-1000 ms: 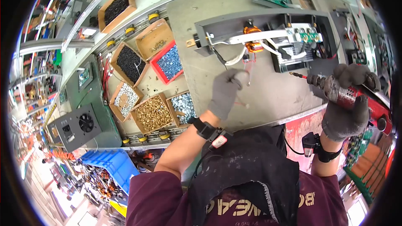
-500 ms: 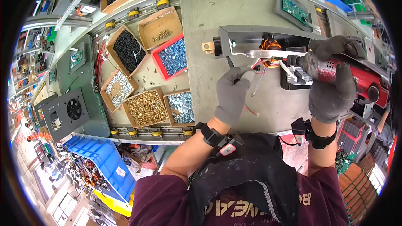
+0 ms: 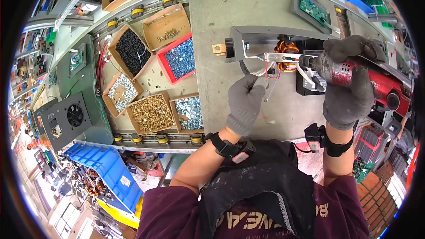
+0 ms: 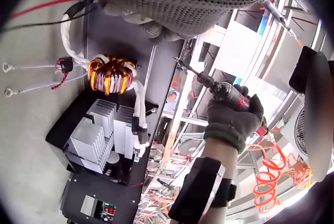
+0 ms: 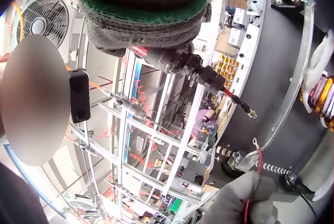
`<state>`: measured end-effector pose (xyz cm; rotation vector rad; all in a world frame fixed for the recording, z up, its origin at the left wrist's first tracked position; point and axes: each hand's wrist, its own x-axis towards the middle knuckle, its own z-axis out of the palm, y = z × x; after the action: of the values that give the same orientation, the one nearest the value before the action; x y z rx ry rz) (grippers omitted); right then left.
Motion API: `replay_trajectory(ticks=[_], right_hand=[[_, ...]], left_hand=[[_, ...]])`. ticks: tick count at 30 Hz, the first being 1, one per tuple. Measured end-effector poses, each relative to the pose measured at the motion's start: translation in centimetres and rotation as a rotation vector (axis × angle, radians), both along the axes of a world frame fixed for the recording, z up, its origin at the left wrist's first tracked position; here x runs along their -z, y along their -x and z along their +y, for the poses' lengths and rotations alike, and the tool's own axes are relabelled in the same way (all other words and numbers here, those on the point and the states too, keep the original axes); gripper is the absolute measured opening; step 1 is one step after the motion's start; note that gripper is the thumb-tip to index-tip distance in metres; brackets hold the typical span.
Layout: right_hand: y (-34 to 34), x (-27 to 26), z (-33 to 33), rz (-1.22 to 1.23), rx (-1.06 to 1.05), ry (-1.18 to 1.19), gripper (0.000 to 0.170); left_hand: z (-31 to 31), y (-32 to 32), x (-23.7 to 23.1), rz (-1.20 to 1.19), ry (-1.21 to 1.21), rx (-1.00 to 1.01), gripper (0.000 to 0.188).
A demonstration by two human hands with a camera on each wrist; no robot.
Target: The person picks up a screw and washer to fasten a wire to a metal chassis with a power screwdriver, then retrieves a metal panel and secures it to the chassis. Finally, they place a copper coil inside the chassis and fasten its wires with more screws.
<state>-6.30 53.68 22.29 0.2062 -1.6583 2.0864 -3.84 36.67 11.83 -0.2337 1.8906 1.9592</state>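
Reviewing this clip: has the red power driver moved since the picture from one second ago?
Yes. In the head view, the red power driver has moved left and somewhat up the picture relative to the copper coil, ending closer to it.

In front of you, a grey work plate (image 3: 212, 93) carries the dark metal housing (image 3: 283, 31), with a green circuit board (image 3: 313, 11) on its dark backing beyond it. On the pale bench surface (image 3: 152, 88) to your left sit a red tray (image 3: 164, 69) of bluish fasteners and several cardboard boxes (image 3: 164, 20) of small hardware. Farther left, your green plate (image 3: 98, 121) bears a dark fan panel (image 3: 62, 119) and a smaller board (image 3: 76, 62).
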Motion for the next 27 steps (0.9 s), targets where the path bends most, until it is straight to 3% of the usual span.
replay_trajectory(ticks=[15,21,27], right_hand=[[1.0,1.3,-1.3,0.018,0.031,-0.109,0.034],[1.0,2.0,-1.5,-0.006,0.041,-0.146,0.034],[0.4,1.9,-2.6,-0.128,0.14,-0.229,0.037]], left_hand=[[0.8,-0.3,0.0,0.052,0.014,0.073,0.014],[1.3,-0.4,0.4,0.082,-0.024,0.007,0.015],[0.8,-0.1,0.5,0.121,0.017,0.007,0.016]])
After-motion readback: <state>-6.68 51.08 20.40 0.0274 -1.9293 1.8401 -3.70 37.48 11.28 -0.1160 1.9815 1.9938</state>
